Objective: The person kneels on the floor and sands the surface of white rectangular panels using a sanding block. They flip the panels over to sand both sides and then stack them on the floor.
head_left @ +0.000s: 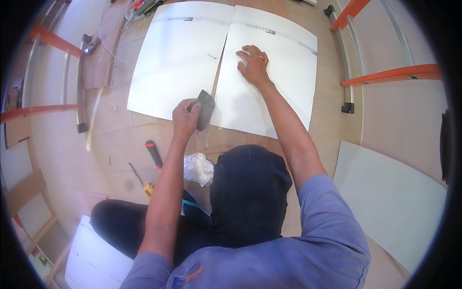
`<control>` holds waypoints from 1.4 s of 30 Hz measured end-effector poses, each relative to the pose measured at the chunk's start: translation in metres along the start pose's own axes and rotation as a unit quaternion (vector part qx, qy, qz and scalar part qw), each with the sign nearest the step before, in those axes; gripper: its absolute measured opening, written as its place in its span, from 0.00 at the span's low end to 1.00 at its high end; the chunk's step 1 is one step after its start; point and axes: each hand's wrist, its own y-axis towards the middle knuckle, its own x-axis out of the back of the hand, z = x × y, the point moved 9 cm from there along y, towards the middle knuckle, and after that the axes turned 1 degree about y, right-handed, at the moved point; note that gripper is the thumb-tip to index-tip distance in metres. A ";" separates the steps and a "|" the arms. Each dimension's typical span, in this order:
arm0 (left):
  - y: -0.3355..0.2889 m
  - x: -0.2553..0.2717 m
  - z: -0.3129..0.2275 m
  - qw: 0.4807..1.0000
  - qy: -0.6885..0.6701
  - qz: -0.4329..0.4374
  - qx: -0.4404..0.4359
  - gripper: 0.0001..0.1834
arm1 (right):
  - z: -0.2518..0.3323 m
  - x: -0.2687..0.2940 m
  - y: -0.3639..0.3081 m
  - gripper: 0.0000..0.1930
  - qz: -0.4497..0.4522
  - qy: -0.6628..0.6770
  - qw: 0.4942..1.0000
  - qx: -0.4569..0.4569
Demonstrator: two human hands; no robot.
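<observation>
Two white panels lie side by side on the floor ahead of me, a left panel and a right panel. A narrow gap runs between them. My left hand is closed on a dark grey, flat, angular block, whose exact kind I cannot tell. It is at the near end of the gap, over the left panel's corner. On the right panel rests my right hand, fingers spread and holding nothing, with a ring on one finger.
A crumpled white cloth lies by my knee. Left of it are a red-and-black handle and a yellow tool. Orange-and-metal frames stand left and right. Another pale panel lies at right; several tools sit far left.
</observation>
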 end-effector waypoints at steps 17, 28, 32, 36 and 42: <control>0.003 -0.001 -0.004 1.000 0.011 0.005 0.002 0.14 | -0.005 0.001 -0.029 0.20 0.044 0.032 0.997 0.053; 0.006 -0.007 -0.003 1.000 0.004 0.020 0.020 0.14 | 0.004 0.005 -0.004 0.15 -0.088 0.004 0.980 -0.180; 0.006 -0.008 -0.007 1.000 0.016 0.018 0.013 0.13 | -0.015 0.000 -0.004 0.14 -0.086 0.037 0.981 -0.172; 0.009 -0.009 -0.001 1.000 -0.007 0.019 0.003 0.14 | -0.014 0.003 -0.007 0.15 -0.092 0.062 0.985 -0.132; 0.008 -0.008 -0.006 0.999 0.007 0.027 0.018 0.14 | -0.004 0.006 -0.005 0.16 -0.078 0.053 0.976 -0.195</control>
